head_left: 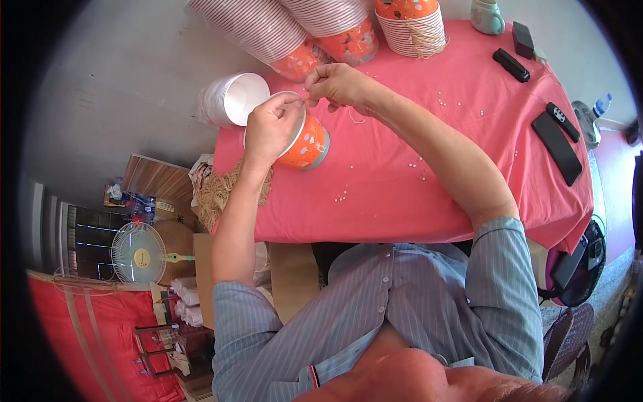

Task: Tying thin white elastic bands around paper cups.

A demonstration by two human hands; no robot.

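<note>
An orange patterned paper bucket (309,144) with a white rim lies tilted on the pink-covered table, its mouth toward the left. My left hand (270,130) is over the mouth and rim, its thumb and fingers pinched together. Just right of it, my right hand (338,87) is closed in a pinch too, above the bucket's far side. A thin string seems to run between the fingertips; most of it is hidden. A short pale strand (356,119) shows on the cloth below my right hand. Beside my left wrist lies a heap of tan strings (228,194).
White nested buckets (246,99) lie at the left wall. Wrapped bucket stacks (258,30) lean at the back, near another stack (412,33) with tan strings. Small white bits (341,195) dot the pink cloth (395,214). A phone (557,147) and remote (563,122) lie right.
</note>
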